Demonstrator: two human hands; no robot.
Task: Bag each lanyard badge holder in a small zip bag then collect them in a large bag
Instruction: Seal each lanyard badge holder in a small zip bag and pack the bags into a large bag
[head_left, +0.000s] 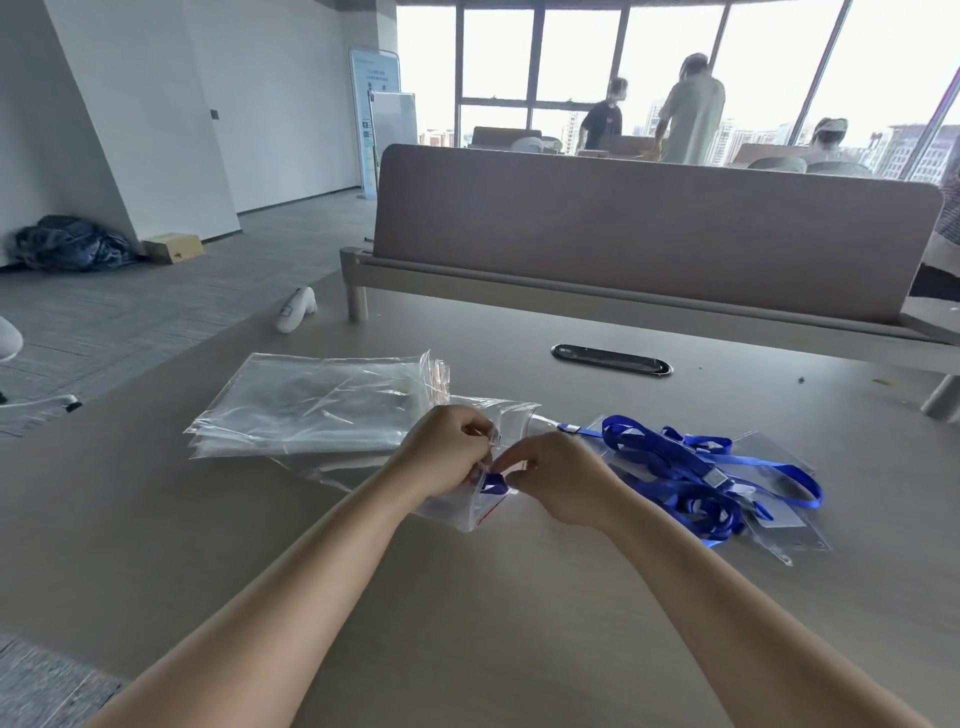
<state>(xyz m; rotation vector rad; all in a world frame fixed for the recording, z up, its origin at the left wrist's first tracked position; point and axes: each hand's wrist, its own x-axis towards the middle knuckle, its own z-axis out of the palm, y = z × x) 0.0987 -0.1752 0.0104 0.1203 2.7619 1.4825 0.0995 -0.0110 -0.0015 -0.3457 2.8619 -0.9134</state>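
My left hand and my right hand meet at the middle of the table, both pinching the mouth of a small clear zip bag. A bit of blue lanyard shows inside the bag between my fingers. To the right lies a tangle of blue lanyards with clear badge holders under them. To the left lies a stack of large clear bags, partly under my left hand.
A black cable grommet sits in the table beyond the bags. A brown divider panel runs along the table's far edge. A white controller lies at the far left corner. Three people stand or sit by the windows.
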